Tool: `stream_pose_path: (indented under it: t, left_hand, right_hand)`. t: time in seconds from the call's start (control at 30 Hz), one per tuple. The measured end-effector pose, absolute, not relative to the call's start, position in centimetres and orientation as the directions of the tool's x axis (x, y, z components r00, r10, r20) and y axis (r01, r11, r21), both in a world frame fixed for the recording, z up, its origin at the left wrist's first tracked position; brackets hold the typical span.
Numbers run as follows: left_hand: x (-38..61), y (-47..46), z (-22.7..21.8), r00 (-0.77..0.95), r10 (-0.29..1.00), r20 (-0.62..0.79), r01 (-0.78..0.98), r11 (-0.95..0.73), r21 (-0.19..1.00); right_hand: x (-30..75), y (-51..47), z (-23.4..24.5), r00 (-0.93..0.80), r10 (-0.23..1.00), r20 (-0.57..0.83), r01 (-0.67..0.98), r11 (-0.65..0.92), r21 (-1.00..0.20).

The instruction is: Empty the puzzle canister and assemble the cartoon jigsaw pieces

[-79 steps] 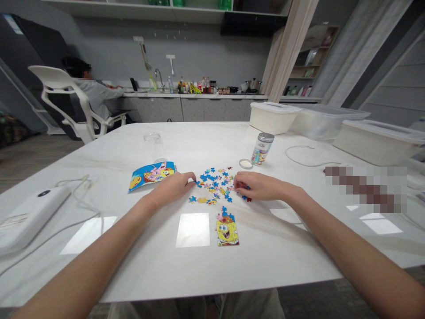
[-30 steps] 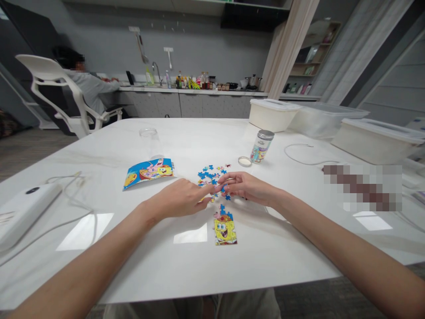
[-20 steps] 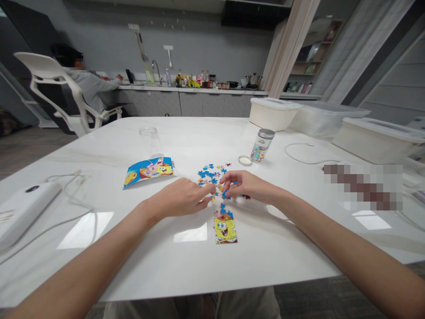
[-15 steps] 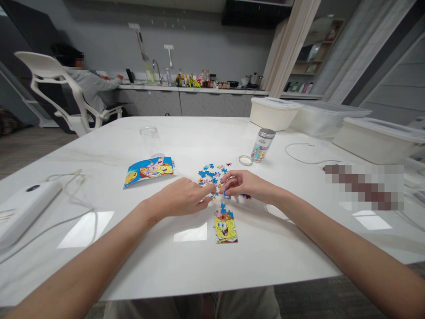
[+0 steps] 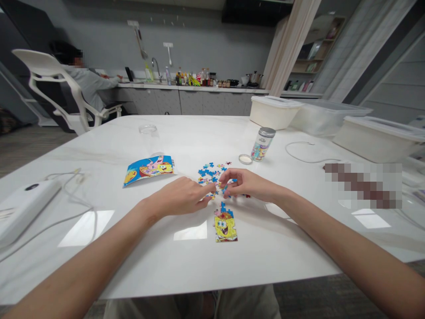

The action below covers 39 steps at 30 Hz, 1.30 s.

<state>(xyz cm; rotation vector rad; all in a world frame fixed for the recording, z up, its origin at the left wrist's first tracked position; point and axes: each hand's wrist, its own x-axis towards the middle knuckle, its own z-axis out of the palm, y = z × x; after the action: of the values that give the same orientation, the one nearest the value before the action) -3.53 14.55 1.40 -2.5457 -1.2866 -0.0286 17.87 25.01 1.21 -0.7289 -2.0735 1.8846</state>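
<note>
Loose blue and pink puzzle pieces (image 5: 209, 171) lie scattered on the white table (image 5: 186, 137). My left hand (image 5: 181, 197) rests palm down just left of them, its fingers pinched together at the pile's near edge. My right hand (image 5: 247, 184) hovers over the pile's right side with fingers curled in a pinch around a small piece. Both sets of fingertips nearly meet. A joined yellow cartoon puzzle section (image 5: 225, 223) lies just in front of the hands.
A cartoon picture card (image 5: 149, 165) lies left of the pile. A small printed tin (image 5: 263, 144) and its lid (image 5: 245, 159) stand behind. Plastic bins (image 5: 275, 111) line the right. A white device (image 5: 23, 206) with cable sits left. A person sits at the far counter.
Both hands drew nearer to each other and closer to me, from the pile's two sides to its near edge. In the last second they barely shifted; my right fingers curled more.
</note>
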Motion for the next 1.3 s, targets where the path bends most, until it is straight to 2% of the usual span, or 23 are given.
stream_pose_path:
  t: [0.27,0.53,0.7,0.9,1.1,1.3]
  left_hand:
    - [-3.57,14.46,1.47,0.616,0.766,0.186,0.784,-0.573,-0.237]
    - [-3.56,14.44,1.4,0.607,0.777,0.167,0.791,-0.569,-0.224]
    - [-3.39,14.37,1.58,0.596,0.79,0.145,0.798,-0.561,-0.222]
    - [-3.28,14.35,1.71,0.605,0.785,0.133,0.789,-0.568,-0.236]
    - [-3.43,14.39,1.46,0.621,0.766,0.168,0.779,-0.58,-0.236]
    - [-3.32,14.39,1.56,0.614,0.775,0.15,0.784,-0.576,-0.232]
  right_hand:
    - [18.05,25.16,1.17,-0.87,0.46,-0.178,0.212,0.023,-0.977]
    - [18.51,25.61,1.44,-0.863,0.472,-0.182,0.345,0.286,-0.894]
    - [18.49,25.63,1.28,-0.882,0.444,-0.159,0.303,0.275,-0.913]
    - [18.45,25.64,1.11,-0.877,0.438,-0.195,0.325,0.245,-0.913]
    - [18.36,25.59,1.21,-0.881,0.433,-0.193,0.351,0.323,-0.879]
    - [18.53,25.59,1.35,-0.87,0.458,-0.18,0.358,0.338,-0.87]
